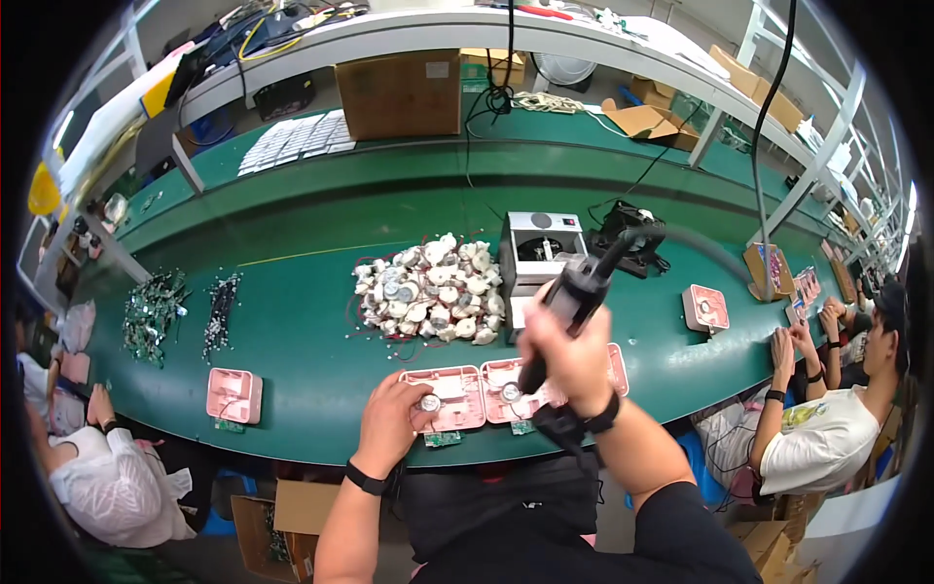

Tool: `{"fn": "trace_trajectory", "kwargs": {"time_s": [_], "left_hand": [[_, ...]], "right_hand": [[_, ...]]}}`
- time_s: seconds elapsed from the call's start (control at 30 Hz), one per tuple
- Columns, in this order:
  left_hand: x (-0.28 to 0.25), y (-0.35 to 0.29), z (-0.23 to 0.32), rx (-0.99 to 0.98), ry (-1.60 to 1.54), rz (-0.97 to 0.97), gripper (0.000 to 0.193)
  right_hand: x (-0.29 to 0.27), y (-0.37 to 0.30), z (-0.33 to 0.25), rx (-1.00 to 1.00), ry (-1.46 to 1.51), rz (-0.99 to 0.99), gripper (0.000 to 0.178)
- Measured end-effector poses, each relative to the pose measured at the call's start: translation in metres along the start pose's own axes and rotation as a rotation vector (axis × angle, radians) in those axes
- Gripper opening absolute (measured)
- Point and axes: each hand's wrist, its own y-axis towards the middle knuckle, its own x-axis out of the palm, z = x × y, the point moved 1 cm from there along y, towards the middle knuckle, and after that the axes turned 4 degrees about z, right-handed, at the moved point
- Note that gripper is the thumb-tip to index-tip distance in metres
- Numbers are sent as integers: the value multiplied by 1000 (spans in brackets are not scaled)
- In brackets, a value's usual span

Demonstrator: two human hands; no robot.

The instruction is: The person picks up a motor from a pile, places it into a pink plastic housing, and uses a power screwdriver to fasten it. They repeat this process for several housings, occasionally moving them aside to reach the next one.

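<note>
**Pink shells in a row, driver poised above them**

Pink plastic shells lie side by side at the near edge of the green tabletop (321, 331), right in front of the person. The left hand (394, 419) rests on the left shell (446, 397), its fingers curled round a small round silver part (429, 401) seated in the shell; the hand is narrow, pinching or steadying that part, not spread flat.

The right hand (576, 358) is wrapped tight round a black power screwdriver (572, 302). The tool's long axis runs on a slant: its cabled top leans up and away to the right, and its tip points down and toward the person, ending just over the second shell (508, 391). That shell lies directly below and slightly left of the right hand, so the right hand is the nearer one to it, while the left hand sits one shell over to the left. Whether the tip touches the shell cannot be told.

Beyond the shells, a heap of white and silver round parts (428, 292) with red wires sits mid-tabletop, with a small grey machine (541, 251) just to its right. Another pink shell (233, 394) lies well to the left, and one more (705, 308) to the right, near a co-worker's hands.
</note>
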Motion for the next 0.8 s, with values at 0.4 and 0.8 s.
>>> {"fn": "trace_trajectory", "kwargs": {"time_s": [0.4,0.8], "left_hand": [[30,9,37,3,63,-23,34],[38,5,40,-266,-257,188,72]], "right_hand": [[-77,65,6,-329,40,174,12],[-16,-14,-7,-168,377,-119,30]]}}
